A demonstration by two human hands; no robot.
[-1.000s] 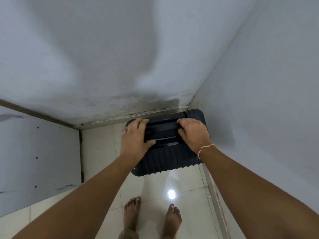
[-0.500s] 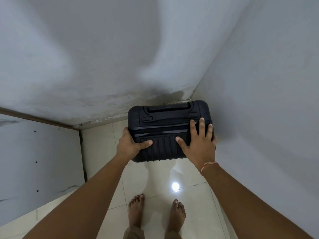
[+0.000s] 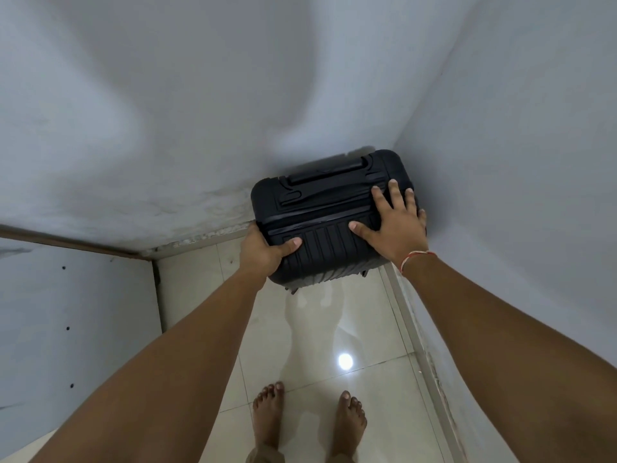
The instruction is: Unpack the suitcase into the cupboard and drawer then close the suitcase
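Standing upright, handle up, suitcase (image 3: 320,228): left hand (image 3: 263,252) grip holding; right hand (image 3: 394,228) flat.

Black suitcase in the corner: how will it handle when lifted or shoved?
The black suitcase is probably stiff: its ribbed shell shows no dent under the flat right hand. It may be slippery, since the plastic looks smooth and the left hand hooks its corner. Weight can't be judged.

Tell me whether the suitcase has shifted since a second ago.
Yes. The suitcase has gone farther into the corner where the two walls meet, away from the bare feet, and now sits tight against the right wall.
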